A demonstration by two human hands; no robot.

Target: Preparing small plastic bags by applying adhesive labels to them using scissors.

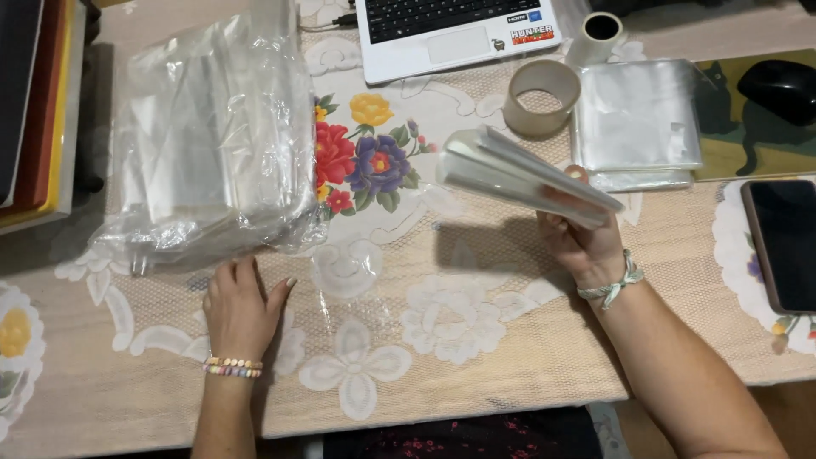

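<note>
**Slippery sleeves, held by one end**

The right hand point(586, 242) pinches a thin stack of clear sleeves point(523, 174) by its near end, lifted above the floral tablecloth point(476, 340), just in front of the tape roll point(541, 98). The stack looks light, limp and slick, likely to fan apart unless gripped across its full width. The left hand point(240, 306) lies flat, fingers spread, well left of the tape roll, just short of a big clear plastic bag point(212, 136) stuffed with more sleeves. Right of the roll lies another flat packet point(637, 119).
</note>
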